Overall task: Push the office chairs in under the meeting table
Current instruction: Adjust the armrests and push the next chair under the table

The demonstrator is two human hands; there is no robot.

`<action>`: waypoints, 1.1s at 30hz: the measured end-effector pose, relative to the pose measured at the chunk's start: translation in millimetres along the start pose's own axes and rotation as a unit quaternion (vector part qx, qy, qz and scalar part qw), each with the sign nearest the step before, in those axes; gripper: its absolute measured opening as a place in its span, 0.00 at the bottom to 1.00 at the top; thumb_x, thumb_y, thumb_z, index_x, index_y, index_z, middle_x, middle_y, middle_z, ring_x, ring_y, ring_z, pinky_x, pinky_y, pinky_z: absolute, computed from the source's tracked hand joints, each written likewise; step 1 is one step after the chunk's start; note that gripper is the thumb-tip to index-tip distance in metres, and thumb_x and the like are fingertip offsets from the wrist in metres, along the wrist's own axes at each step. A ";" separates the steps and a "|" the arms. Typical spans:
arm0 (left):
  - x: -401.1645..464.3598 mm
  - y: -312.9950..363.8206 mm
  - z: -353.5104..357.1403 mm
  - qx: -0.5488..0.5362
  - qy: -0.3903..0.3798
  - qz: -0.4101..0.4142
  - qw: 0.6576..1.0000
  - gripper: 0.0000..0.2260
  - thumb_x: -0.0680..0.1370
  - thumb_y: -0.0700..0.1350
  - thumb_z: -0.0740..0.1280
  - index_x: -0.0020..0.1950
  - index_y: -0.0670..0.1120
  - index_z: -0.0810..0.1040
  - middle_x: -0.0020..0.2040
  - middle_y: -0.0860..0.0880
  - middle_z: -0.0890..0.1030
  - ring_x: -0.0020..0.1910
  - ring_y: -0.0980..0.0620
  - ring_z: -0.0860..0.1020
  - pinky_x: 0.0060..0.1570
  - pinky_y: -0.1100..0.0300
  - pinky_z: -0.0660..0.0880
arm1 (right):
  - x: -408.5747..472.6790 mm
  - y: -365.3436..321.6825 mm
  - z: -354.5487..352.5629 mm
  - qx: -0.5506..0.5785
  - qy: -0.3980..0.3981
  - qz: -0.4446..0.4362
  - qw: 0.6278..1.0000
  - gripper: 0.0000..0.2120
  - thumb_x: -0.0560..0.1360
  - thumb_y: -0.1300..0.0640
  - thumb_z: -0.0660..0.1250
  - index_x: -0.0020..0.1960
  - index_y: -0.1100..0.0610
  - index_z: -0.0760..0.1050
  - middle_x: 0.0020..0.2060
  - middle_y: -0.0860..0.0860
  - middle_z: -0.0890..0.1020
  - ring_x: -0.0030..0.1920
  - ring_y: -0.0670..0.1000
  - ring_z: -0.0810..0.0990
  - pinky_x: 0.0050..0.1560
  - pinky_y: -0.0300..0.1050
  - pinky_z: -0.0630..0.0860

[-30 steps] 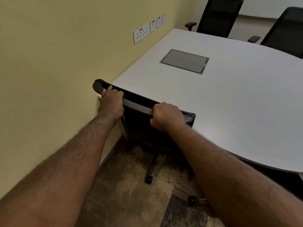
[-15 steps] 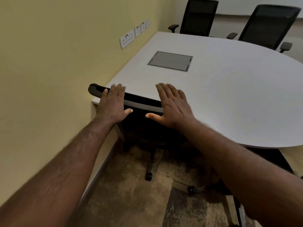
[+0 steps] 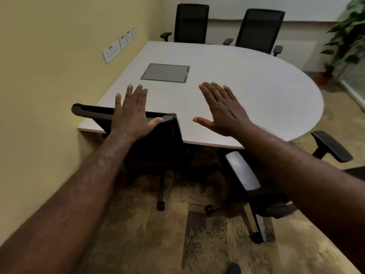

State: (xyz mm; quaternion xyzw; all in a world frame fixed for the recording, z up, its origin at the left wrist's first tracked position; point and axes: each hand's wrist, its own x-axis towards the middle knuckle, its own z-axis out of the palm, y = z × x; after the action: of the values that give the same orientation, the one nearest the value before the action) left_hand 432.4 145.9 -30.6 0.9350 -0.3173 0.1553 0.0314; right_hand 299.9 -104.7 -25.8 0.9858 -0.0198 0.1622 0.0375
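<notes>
A black office chair [image 3: 92, 112] stands tucked against the near edge of the white meeting table [image 3: 256, 95], beside the yellow wall. My left hand [image 3: 133, 115] hovers over its top rail with fingers spread, holding nothing. My right hand [image 3: 221, 109] is raised above the table edge, also open with fingers apart. A second black chair [image 3: 276, 210] stands to the right, its seat out from the table, one armrest [image 3: 242, 170] below my right forearm and the other armrest [image 3: 331, 146] farther right. Two more black chairs [image 3: 192, 22] [image 3: 258, 29] stand at the far side.
A grey cable hatch [image 3: 166, 73] is set in the table top. Wall sockets [image 3: 111, 51] line the yellow wall. A potted plant [image 3: 343, 36] stands at the far right. The floor is patterned brown carpet.
My hands let go of the chair's top rail, opened flat, then lifted off it. The view has swung right, bringing the second chair and plant into sight.
</notes>
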 end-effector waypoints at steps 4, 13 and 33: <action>-5.6 55.3 -11.8 -0.029 0.019 0.032 0.999 0.43 0.75 0.71 0.54 0.80 0.46 0.49 0.81 0.48 0.48 0.79 0.48 0.42 0.75 0.44 0.39 | -47.5 41.1 -23.1 -0.011 0.005 0.040 0.999 0.42 0.76 0.32 0.53 0.79 0.56 0.46 0.79 0.54 0.53 0.78 0.55 0.49 0.77 0.56 0.46; -23.4 186.2 -20.0 -0.044 0.003 0.085 0.995 0.43 0.74 0.71 0.52 0.80 0.45 0.48 0.81 0.49 0.49 0.79 0.49 0.42 0.75 0.43 0.40 | -152.7 137.1 -55.2 -0.011 -0.013 0.099 0.995 0.41 0.77 0.34 0.55 0.79 0.56 0.48 0.79 0.53 0.52 0.78 0.54 0.49 0.77 0.54 0.46; -48.4 464.6 16.5 -0.112 -0.064 0.147 0.981 0.43 0.73 0.73 0.52 0.79 0.47 0.50 0.80 0.50 0.52 0.79 0.51 0.43 0.75 0.46 0.40 | -355.4 336.9 -62.1 0.000 -0.066 0.174 0.983 0.42 0.76 0.34 0.57 0.79 0.58 0.50 0.78 0.55 0.55 0.77 0.53 0.53 0.77 0.54 0.47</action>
State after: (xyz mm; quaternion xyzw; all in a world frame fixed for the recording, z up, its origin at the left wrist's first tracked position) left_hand 120.4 -198.5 -79.7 0.8767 -0.4682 0.0611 0.0923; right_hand -73.5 -425.8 -58.6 0.9760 -0.1929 0.1011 0.0072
